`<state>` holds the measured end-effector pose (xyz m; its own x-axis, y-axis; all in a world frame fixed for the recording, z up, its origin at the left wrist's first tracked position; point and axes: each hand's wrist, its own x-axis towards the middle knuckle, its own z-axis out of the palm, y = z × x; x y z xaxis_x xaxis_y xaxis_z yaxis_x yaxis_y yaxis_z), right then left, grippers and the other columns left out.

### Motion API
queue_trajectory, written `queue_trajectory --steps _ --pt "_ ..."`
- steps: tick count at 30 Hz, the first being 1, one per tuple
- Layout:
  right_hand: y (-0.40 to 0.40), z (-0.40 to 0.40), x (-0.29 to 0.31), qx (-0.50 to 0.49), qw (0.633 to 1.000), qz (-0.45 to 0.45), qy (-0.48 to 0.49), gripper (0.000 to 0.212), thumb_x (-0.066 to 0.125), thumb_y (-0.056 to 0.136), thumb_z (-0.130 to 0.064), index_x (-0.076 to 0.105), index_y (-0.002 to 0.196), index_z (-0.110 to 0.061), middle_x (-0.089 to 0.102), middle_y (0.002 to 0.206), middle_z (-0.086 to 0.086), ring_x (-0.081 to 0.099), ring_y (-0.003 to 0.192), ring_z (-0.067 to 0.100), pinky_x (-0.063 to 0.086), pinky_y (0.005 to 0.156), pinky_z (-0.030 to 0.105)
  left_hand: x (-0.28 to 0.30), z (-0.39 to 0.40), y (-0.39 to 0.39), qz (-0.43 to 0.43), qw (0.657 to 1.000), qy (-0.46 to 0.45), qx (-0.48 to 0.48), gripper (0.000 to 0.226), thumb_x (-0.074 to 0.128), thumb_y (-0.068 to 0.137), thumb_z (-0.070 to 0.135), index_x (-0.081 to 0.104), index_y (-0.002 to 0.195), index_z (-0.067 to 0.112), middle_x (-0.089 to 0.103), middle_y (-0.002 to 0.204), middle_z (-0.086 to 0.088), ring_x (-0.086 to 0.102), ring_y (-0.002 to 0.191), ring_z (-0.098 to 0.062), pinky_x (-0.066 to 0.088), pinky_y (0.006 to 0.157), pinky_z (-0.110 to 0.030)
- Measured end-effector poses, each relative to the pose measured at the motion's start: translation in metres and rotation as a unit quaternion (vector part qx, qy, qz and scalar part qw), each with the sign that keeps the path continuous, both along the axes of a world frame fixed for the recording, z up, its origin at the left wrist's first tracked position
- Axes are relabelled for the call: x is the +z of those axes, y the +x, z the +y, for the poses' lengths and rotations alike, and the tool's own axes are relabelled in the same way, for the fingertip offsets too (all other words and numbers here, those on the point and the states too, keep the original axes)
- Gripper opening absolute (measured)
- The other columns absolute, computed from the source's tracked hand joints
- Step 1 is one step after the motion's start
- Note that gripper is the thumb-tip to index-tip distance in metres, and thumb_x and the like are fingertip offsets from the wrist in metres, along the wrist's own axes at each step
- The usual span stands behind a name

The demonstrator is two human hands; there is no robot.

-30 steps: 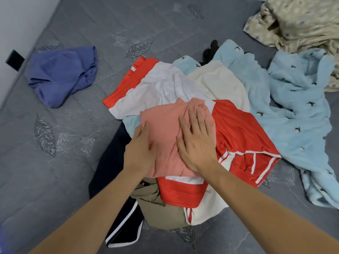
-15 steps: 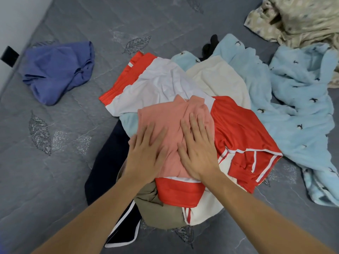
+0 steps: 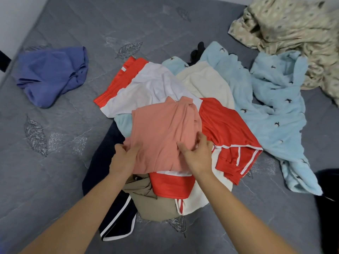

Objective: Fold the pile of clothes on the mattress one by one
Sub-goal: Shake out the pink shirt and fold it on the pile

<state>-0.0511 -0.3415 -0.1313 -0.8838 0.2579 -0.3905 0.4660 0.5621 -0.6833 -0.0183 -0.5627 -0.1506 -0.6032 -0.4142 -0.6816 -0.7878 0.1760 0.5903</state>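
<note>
Salmon-pink folded cotton garment (image 3: 163, 136) lies atop the mixed clothes pile (image 3: 216, 92), mid grey quilted mattress (image 3: 55, 162). Its near edge is pinched by left hand (image 3: 124, 158) and right hand (image 3: 198, 154), fingers curled.

Single head-worn wide-angle view, looking forward and steeply down, close above the mattress (image 3: 55, 180); forearms enter from near edge.
</note>
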Motion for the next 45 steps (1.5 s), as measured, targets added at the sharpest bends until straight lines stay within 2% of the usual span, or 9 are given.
queue_trajectory --steps 3,8,12,19,22,27,33,37,45 --pt "-0.006 0.0 0.005 -0.055 0.995 -0.036 -0.076 0.09 0.081 0.084 -0.046 0.033 0.156 -0.02 0.051 0.147 0.006 0.052 0.134 0.029 0.042 0.113 0.051 0.002 -0.005 -0.004 -0.014 0.996 0.07 0.054 0.082 0.072 0.086 0.063 0.047 0.142 0.008 0.059 0.13 -0.008 0.058 0.11 -0.026 0.05 0.087 -0.041" --pt "-0.018 0.009 0.009 -0.105 0.975 -0.076 -0.179 0.083 0.082 0.082 -0.047 0.043 0.149 -0.019 0.06 0.135 -0.003 0.061 0.118 0.019 0.049 0.107 0.042 0.007 -0.009 -0.013 0.015 0.972 0.219 0.078 0.059 0.084 0.078 0.048 0.065 0.122 0.012 0.072 0.114 -0.006 0.068 0.104 -0.022 0.055 0.081 -0.036" --pt "-0.02 0.013 0.011 -0.091 0.968 -0.111 -0.208 0.085 0.087 0.078 -0.045 0.045 0.148 -0.021 0.062 0.132 -0.004 0.063 0.111 0.015 0.053 0.1 0.039 0.016 -0.009 -0.016 0.06 0.956 0.278 0.072 0.067 0.091 0.062 0.037 0.068 0.122 0.017 0.077 0.114 -0.007 0.073 0.106 -0.024 0.06 0.082 -0.04" --pt "-0.017 0.034 0.033 -0.069 0.959 -0.142 -0.235 0.072 0.087 0.08 -0.034 0.052 0.142 -0.02 0.064 0.129 -0.002 0.065 0.11 0.015 0.055 0.095 0.035 0.032 -0.004 -0.022 0.034 0.913 0.406 -0.012 0.056 0.082 0.079 0.038 0.07 0.131 0.022 0.073 0.128 -0.009 0.073 0.112 -0.027 0.053 0.093 -0.047" --pt "-0.014 0.049 0.037 -0.05 0.959 -0.139 -0.242 0.069 0.083 0.084 -0.024 0.051 0.145 -0.018 0.062 0.134 0.0 0.064 0.113 0.017 0.054 0.092 0.031 0.046 0.01 -0.03 0.024 0.911 0.411 -0.03 0.038 0.077 0.086 0.043 0.078 0.121 0.028 0.073 0.128 -0.005 0.073 0.112 -0.026 0.052 0.095 -0.048" --pt "-0.008 0.072 0.038 -0.058 0.956 -0.135 -0.253 0.064 0.084 0.078 -0.014 0.058 0.136 -0.023 0.064 0.127 -0.002 0.063 0.114 0.019 0.053 0.104 0.043 0.065 0.03 -0.02 0.037 0.92 0.39 -0.031 0.052 0.082 0.081 0.034 0.069 0.13 0.023 0.074 0.127 -0.007 0.073 0.111 -0.027 0.053 0.097 -0.048" --pt "0.012 0.105 0.043 -0.073 0.949 -0.111 -0.286 0.054 0.08 0.07 -0.014 0.063 0.117 -0.033 0.065 0.119 0.002 0.067 0.102 0.021 0.057 0.082 0.036 0.068 0.058 -0.007 0.061 0.92 0.387 -0.007 0.067 0.084 0.074 0.04 0.066 0.137 0.023 0.073 0.129 -0.006 0.071 0.115 -0.029 0.059 0.088 -0.045" --pt "0.038 0.133 0.05 -0.067 0.94 -0.103 -0.317 0.077 0.073 0.061 -0.019 0.057 0.135 -0.033 0.065 0.123 0.001 0.066 0.106 0.02 0.056 0.084 0.035 0.06 0.095 -0.001 0.059 0.925 0.372 -0.044 0.06 0.077 0.082 0.033 0.063 0.138 0.02 0.072 0.129 -0.008 0.07 0.118 -0.031 0.052 0.098 -0.048" --pt "0.134 0.281 0.042 -0.105 0.959 -0.035 -0.263 0.08 0.068 0.064 -0.016 0.054 0.142 -0.025 0.062 0.131 -0.003 0.061 0.108 0.004 0.049 0.082 0.013 0.035 0.243 0.041 0.028 0.923 0.357 -0.141 0.067 0.086 0.069 0.02 0.064 0.132 0.02 0.076 0.121 -0.006 0.074 0.108 -0.027 0.053 0.095 -0.045"
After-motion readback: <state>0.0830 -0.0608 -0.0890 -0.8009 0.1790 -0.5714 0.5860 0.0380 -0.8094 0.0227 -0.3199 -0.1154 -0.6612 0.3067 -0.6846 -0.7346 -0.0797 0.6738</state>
